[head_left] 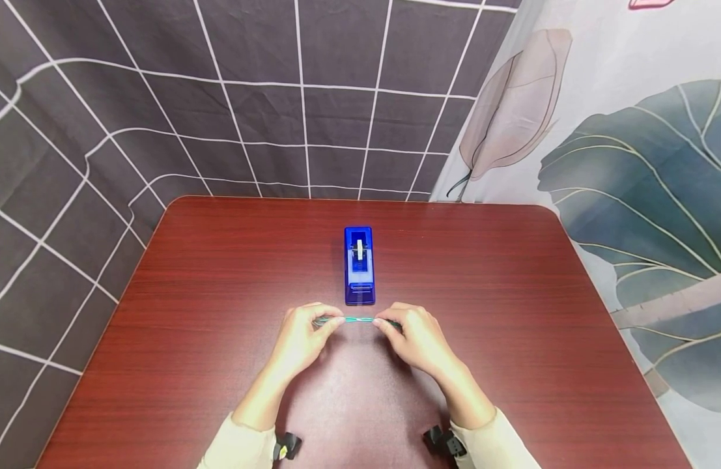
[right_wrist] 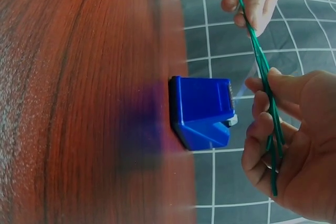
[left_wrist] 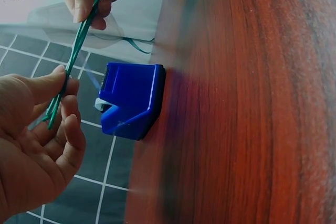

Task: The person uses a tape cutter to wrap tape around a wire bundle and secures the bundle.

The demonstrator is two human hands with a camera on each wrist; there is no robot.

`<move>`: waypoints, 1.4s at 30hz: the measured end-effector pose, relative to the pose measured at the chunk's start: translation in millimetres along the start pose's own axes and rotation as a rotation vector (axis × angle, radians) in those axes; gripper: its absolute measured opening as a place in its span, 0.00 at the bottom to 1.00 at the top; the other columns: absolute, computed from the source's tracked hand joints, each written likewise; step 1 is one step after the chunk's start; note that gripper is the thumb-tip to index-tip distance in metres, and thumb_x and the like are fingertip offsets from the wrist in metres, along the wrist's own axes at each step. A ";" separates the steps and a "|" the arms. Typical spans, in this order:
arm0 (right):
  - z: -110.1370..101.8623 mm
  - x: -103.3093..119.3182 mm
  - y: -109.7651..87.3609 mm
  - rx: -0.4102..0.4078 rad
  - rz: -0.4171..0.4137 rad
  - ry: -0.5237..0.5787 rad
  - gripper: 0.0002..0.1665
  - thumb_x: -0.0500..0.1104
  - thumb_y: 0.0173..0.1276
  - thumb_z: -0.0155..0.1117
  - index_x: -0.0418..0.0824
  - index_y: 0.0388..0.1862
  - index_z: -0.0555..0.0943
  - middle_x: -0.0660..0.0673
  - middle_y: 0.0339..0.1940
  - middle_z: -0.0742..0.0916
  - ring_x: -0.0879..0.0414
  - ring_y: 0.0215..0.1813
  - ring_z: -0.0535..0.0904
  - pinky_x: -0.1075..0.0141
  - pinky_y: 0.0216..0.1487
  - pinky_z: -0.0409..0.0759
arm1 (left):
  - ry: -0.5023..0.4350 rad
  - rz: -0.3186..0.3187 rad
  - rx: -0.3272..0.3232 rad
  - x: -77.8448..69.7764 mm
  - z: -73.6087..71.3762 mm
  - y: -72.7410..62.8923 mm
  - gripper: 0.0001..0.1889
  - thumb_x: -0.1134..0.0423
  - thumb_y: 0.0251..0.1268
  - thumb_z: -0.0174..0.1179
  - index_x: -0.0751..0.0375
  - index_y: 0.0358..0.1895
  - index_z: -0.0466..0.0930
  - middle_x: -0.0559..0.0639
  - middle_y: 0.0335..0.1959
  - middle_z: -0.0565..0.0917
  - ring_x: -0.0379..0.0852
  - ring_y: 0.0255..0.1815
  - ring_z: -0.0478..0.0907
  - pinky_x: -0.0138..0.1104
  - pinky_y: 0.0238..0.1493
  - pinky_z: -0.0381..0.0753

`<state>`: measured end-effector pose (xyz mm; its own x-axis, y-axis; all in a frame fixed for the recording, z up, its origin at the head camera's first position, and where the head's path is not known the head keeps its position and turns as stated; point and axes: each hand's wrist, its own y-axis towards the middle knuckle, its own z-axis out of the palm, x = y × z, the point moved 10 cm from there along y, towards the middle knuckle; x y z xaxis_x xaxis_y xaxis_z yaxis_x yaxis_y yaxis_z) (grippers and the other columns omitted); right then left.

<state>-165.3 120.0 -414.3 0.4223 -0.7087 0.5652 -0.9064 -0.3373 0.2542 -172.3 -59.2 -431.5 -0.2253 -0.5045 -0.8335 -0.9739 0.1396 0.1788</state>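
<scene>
A slim bundle of thin green wire-like strands (head_left: 358, 320) is stretched level between both hands, with a whitish patch at its middle. My left hand (head_left: 301, 335) pinches its left part between thumb and fingers. The right part is pinched the same way by my right hand (head_left: 419, 335). In the right wrist view, several loose strand ends hang past the right thumb. Just beyond the bundle stands a blue tape dispenser (head_left: 360, 277) with a small pale roll in it. Both wrist views show a faint translucent strip (left_wrist: 93, 75) between the bundle and the dispenser.
Everything is over a reddish-brown wooden table (head_left: 219, 260) with rounded far corners. A dark grey curtain (head_left: 266, 117) with white grid lines hangs behind and to the left. On the right hangs a pale curtain (head_left: 512, 189) with large leaf prints.
</scene>
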 end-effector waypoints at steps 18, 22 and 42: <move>0.0 -0.6 -0.1 -0.009 -0.025 0.014 0.02 0.41 0.65 0.72 0.46 0.32 0.90 0.59 0.26 0.82 0.64 0.27 0.75 0.63 0.30 0.75 | -0.043 -0.175 0.118 17.0 14.0 -0.6 0.11 0.57 0.72 0.62 0.59 0.36 0.89 0.51 0.08 0.77 0.36 0.07 0.71 0.32 0.21 0.71; 0.8 -1.5 -0.1 -0.007 -0.020 0.009 0.03 0.40 0.65 0.72 0.46 0.32 0.90 0.58 0.26 0.83 0.64 0.27 0.75 0.64 0.30 0.75 | -0.021 -0.160 0.109 16.2 13.3 0.1 0.10 0.58 0.71 0.64 0.59 0.35 0.90 0.49 0.09 0.77 0.36 0.08 0.71 0.32 0.21 0.69; 1.1 -4.2 0.7 -0.029 -0.010 0.008 0.04 0.37 0.61 0.76 0.47 0.32 0.90 0.59 0.27 0.84 0.65 0.28 0.77 0.62 0.31 0.77 | -0.062 -0.146 0.107 14.7 12.9 0.7 0.08 0.60 0.68 0.66 0.62 0.38 0.90 0.51 0.10 0.78 0.34 0.09 0.66 0.29 0.13 0.59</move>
<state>-167.7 122.0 -417.4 0.4310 -0.7004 0.5689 -0.9023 -0.3261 0.2822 -176.0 -55.6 -450.3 -0.0764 -0.4730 -0.8778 -0.9871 0.1601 -0.0004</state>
